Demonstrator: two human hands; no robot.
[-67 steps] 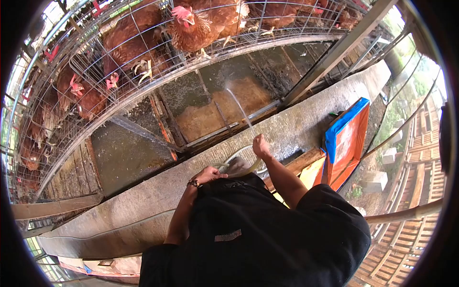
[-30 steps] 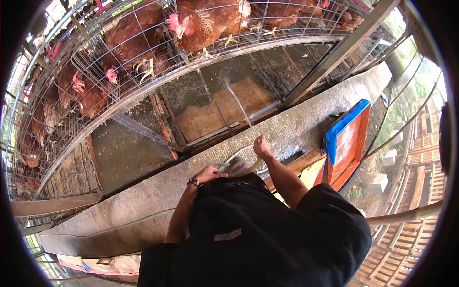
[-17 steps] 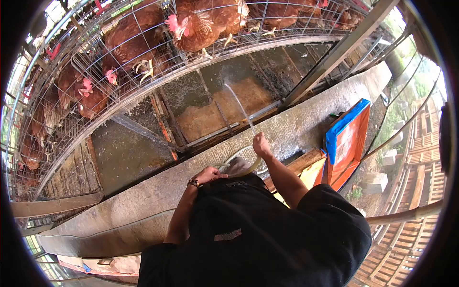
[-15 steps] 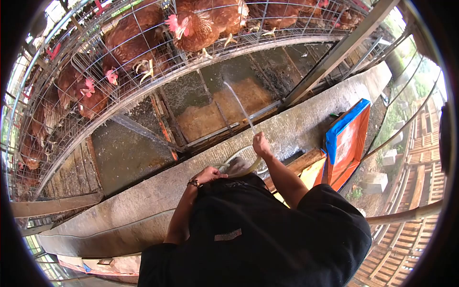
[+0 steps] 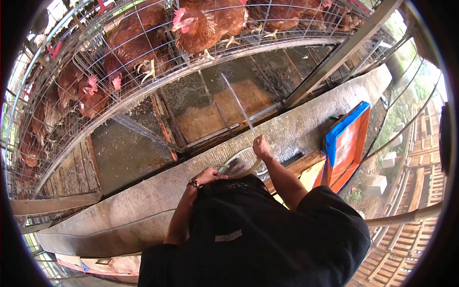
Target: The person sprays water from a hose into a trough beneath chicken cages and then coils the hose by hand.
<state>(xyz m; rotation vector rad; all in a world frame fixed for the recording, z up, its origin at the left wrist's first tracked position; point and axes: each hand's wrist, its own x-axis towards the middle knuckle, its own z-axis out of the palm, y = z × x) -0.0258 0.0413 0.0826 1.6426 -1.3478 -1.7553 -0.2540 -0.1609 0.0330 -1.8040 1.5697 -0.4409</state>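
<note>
Spraying: water jet (image 5: 234,100) arcs onto the wet floor (image 5: 210,110) under the hen cage (image 5: 143,43).
Left hand (image 5: 209,175): clenched around the hose (image 5: 239,158), above the concrete wall's (image 5: 143,201) near edge.
Right hand (image 5: 261,146): gripping the hose end, over the wall's far edge.

Brown hens (image 5: 196,28) behind a wire cage (image 5: 95,62) along the top, wet dropping boards (image 5: 210,103) beneath the cage, concrete ledge (image 5: 143,201) running diagonally, blue-and-orange tray (image 5: 346,143) leaning at the ledge's right end, wooden slats (image 5: 411,186) far right
</note>
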